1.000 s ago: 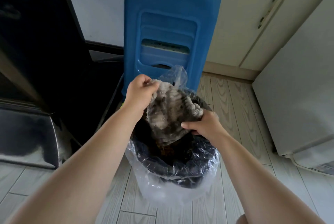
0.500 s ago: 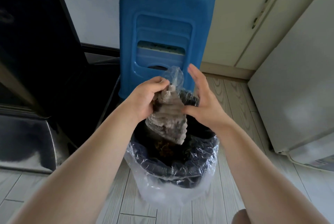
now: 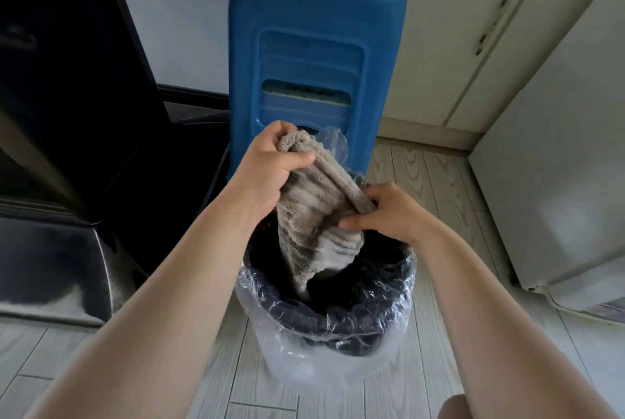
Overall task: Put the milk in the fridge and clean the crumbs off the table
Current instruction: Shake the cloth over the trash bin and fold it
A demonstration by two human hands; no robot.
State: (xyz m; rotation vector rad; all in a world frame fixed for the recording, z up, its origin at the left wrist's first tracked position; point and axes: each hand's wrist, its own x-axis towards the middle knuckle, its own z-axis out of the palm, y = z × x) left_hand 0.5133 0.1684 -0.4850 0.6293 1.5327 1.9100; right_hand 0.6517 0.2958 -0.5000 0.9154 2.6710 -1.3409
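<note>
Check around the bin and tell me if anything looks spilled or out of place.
Nothing looks spilled or damaged. The left hand and right hand grip the grey cloth over the bin, its lower end hanging inside. Only the clear liner is untidy: crumpled loosely over the rim, one flap sticking up behind.

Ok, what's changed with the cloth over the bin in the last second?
The right hand, which had let go and opened half a second ago, has come back and grips the grey cloth at its right edge again. The left hand kept its grip on the cloth's top. The cloth still hangs over the lined bin; the blue stool behind stayed put.
</note>
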